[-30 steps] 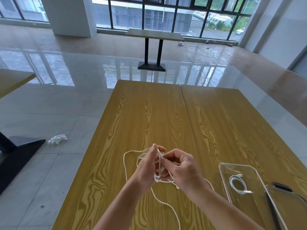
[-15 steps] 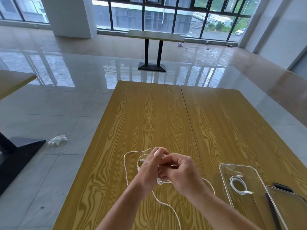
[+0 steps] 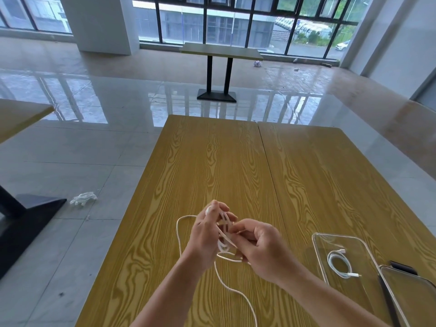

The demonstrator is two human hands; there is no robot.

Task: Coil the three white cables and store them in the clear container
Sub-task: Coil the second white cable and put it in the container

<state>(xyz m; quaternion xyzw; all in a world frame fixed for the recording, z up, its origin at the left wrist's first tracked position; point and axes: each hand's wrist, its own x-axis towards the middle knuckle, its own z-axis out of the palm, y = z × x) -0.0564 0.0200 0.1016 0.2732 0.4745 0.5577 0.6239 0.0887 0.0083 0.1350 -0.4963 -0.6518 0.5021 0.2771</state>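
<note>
Over the wooden table [image 3: 212, 161] my left hand [image 3: 207, 234] holds several loops of a white cable [image 3: 223, 246] upright between its fingers. My right hand [image 3: 262, 249] pinches the same cable just to the right of the loops. Loose cable runs in an arc to the left and trails down toward the near edge. At the right lies the clear container [image 3: 318, 253], with one coiled white cable [image 3: 339, 263] inside it. I cannot pick out a third cable.
A clear lid [image 3: 410, 296] lies at the near right corner, overlapping the container, with a dark object [image 3: 401, 266] behind it. The table's left edge is close to the loose cable. Another table [image 3: 221, 50] stands far off; white scrap [image 3: 83, 198] lies on the floor.
My left hand has lifted and tilted the loops a little higher. My right hand has shifted right and lower, drawing cable across between the hands.
</note>
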